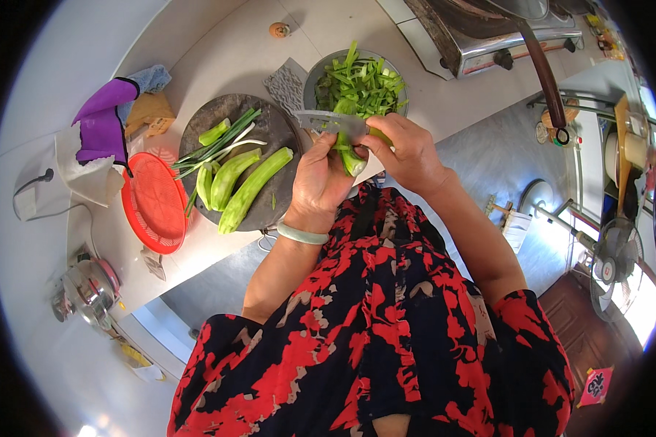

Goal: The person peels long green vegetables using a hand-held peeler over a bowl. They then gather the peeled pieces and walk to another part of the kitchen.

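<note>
A green peeled gourd piece [351, 162] is held in my left hand [321, 177], which wears a pale bangle at the wrist. My right hand [407, 153] grips a knife [328, 121] by its handle, with the blade across the gourd. Just beyond both hands lies a metal bowl [310, 90] of cut green pieces [361, 82]. To the left, a round dark chopping board [276, 117] carries several peeled gourds [257, 191] and a bunch of spring onions [224, 143]. Part of the blade is blurred.
A red plastic basket [156, 202] stands left of the board, near a purple cloth [104, 117] and a wooden block [152, 113]. An egg-like brown object [279, 30] lies further back. At the upper right, a pan handle [544, 71] juts out from the gas stove [489, 49].
</note>
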Available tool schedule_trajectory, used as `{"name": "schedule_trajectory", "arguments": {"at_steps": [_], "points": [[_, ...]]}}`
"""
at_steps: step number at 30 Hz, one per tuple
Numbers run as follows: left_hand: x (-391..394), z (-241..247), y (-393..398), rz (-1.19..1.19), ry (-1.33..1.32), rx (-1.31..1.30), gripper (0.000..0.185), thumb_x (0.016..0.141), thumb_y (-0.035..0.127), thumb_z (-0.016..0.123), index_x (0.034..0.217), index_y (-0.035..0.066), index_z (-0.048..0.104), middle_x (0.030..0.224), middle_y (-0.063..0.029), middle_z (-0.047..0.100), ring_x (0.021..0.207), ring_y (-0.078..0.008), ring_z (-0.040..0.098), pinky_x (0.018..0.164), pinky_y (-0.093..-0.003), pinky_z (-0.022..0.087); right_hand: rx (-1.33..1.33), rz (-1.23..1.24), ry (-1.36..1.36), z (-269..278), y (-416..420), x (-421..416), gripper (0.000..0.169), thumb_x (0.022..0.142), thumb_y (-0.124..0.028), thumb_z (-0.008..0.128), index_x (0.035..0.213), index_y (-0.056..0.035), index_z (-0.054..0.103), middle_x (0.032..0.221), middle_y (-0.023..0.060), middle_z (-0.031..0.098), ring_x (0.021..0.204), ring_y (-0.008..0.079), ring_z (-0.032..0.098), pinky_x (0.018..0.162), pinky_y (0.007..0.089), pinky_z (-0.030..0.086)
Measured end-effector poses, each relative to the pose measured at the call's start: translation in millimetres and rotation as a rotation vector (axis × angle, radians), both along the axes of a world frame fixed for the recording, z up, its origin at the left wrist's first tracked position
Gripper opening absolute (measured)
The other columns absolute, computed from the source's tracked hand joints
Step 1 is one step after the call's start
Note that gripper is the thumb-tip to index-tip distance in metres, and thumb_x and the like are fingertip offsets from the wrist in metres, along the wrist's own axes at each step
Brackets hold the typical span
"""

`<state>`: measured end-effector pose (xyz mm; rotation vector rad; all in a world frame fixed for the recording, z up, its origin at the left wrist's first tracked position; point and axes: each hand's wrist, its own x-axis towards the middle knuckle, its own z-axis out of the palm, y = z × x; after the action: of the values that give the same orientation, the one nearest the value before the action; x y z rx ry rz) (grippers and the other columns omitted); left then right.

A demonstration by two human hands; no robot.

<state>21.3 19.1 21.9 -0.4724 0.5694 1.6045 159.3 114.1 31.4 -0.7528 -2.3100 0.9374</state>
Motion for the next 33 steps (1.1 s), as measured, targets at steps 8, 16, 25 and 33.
{"name": "schedule_trajectory", "arguments": {"at_steps": [8,16,25,33], "points": [[-5.2,-15.2,-12.9,-0.036,0.029,0.091,0.025,0.102,0.018,0.042,0.119,0.0,0.05,0.104,-0.0131,0.056,0.09,-0.0223,0.052,0.08,-0.035,0.047,-0.119,-0.175,0.024,-21.2,9.2,3.3,0.02,0.087,-0.017,0.068,0.101,-0.0037,0.062,0.087,0.0148,0.066,0.072,0.0321,0.063,0.063,0.0377,0.05],[0.4,-12.6,-5.3,-0.077,0.239,0.016,0.024,0.102,0.017,0.044,0.117,0.001,0.053,0.101,-0.0102,0.056,0.09,-0.0203,0.053,0.079,-0.0347,0.047,-0.266,-0.111,0.055,-16.9,-4.5,6.0,0.02,0.087,-0.016,0.068,0.1,-0.002,0.062,0.086,0.0135,0.065,0.072,0.0314,0.063,0.061,0.0369,0.049],[3.2,-16.5,-9.6,-0.057,0.24,-0.035,0.025,0.102,0.015,0.044,0.118,0.0,0.054,0.102,-0.0094,0.058,0.09,-0.021,0.054,0.079,-0.0348,0.047,-0.281,-0.203,-0.093,-46.3,4.8,19.5,0.019,0.088,-0.018,0.067,0.098,-0.0032,0.061,0.079,0.0144,0.065,0.068,0.0313,0.062,0.06,0.0372,0.048],[0.9,-13.1,-6.8,-0.082,0.296,-0.056,0.025,0.101,0.017,0.046,0.118,0.0,0.055,0.102,-0.009,0.058,0.088,-0.0186,0.054,0.077,-0.0329,0.047,-0.436,-0.171,-0.106,-8.9,3.3,11.4,0.02,0.091,-0.021,0.063,0.097,-0.0019,0.061,0.074,0.0163,0.063,0.065,0.0322,0.061,0.059,0.0381,0.047]]}}
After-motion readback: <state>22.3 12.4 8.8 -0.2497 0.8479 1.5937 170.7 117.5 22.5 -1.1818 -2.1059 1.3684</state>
